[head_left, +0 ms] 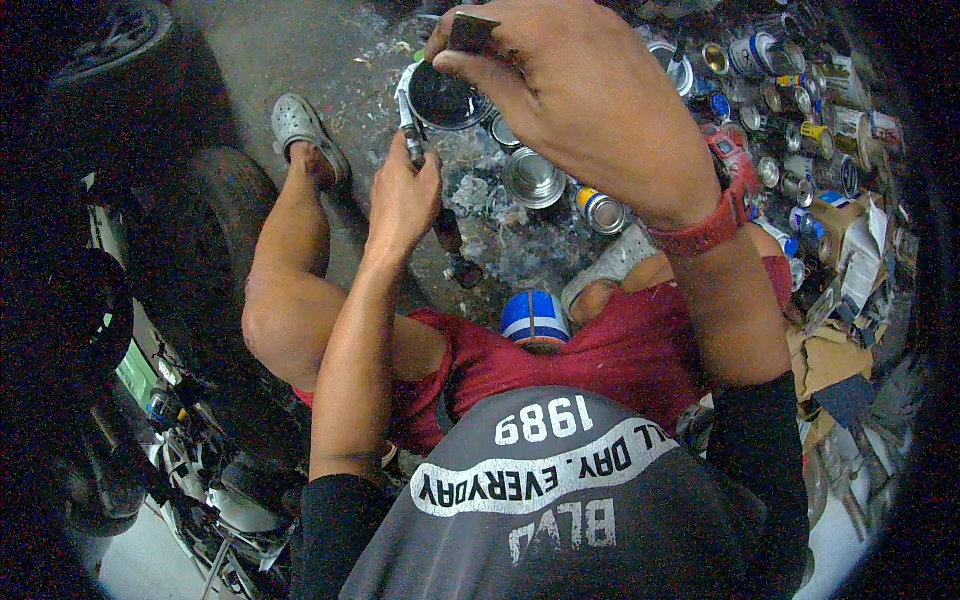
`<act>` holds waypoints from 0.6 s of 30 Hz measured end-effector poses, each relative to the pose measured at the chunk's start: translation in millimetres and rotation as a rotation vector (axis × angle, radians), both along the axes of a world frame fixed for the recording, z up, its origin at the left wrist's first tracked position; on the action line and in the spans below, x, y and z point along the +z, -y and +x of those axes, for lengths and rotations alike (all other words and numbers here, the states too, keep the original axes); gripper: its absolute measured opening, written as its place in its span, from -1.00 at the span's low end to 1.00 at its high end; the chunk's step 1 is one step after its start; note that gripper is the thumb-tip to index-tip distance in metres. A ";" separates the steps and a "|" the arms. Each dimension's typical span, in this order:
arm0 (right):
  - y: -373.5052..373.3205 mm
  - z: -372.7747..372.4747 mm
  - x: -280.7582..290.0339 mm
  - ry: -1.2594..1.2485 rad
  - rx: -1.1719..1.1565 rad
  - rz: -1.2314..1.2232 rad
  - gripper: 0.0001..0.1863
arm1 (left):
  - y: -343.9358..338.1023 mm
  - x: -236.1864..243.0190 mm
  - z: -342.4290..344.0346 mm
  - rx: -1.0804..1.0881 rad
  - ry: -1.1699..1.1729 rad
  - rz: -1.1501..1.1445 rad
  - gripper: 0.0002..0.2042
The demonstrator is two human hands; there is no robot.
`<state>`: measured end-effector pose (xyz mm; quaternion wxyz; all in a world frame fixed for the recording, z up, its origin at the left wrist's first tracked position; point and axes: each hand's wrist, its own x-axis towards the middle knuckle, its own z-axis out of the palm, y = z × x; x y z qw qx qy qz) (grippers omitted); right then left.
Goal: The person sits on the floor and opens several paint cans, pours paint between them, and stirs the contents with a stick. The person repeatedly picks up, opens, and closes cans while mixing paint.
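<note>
High in the head view, my right hand (540, 75) is pinched on a small dark flat piece (474, 33), above a round open container of dark liquid (447, 98). My left hand (405, 195) is closed around a slim pale-and-black tool (411, 140) against the container's left side; what kind of tool it is, I cannot make out. Just below the left fingers a dark cylindrical piece with a metal end (460, 262) shows over the floor; whether it joins the tool is unclear. Part of the container is hidden behind my right hand.
Open metal tins (534, 178) and a yellow-and-blue can (602, 210) stand near my right forearm. Many cans (765, 52) crowd the right side, with torn cardboard (830, 360) below them. A blue-and-white can (535, 318) is between my legs. Tyres (235, 195) line the left.
</note>
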<state>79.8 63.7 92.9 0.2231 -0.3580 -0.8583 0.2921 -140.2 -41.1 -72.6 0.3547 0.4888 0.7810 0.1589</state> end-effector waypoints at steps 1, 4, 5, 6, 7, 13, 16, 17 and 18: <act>4.3 -3.8 -11.8 -0.059 -0.067 0.037 -0.73 | -1.1 1.8 0.5 -0.011 0.013 0.009 -0.49; 1.8 -4.7 -48.2 -0.131 -0.098 0.245 -0.72 | 2.1 -0.5 1.9 -0.044 -0.073 0.073 -0.46; 1.8 -3.9 -51.1 -0.090 -0.121 0.268 -0.75 | 2.4 0.9 3.6 -0.032 -0.057 0.037 -0.46; 0.8 -5.0 -50.1 -0.053 -0.143 0.296 -0.78 | 1.6 4.8 4.9 -0.017 -0.044 0.005 -0.45; 0.1 -6.3 -47.3 -0.016 -0.165 0.325 -0.81 | 0.2 7.9 4.7 -0.003 -0.029 -0.026 -0.45; 2.7 -15.3 -47.3 -0.148 0.000 0.163 -0.82 | 7.5 -10.2 1.4 -0.010 -0.103 0.043 -0.46; -0.1 -11.9 -30.1 -0.023 -0.007 0.153 -0.86 | 6.2 -7.9 3.0 -0.025 -0.046 0.061 -0.38; 0.0 -14.2 -27.1 -0.033 -0.025 0.185 -0.87 | 10.2 -16.2 -2.2 -0.040 -0.066 0.071 -0.34; -1.8 -13.8 -28.3 -0.034 -0.053 0.212 -0.87 | 4.8 -1.9 3.9 -0.010 -0.022 -0.027 -0.32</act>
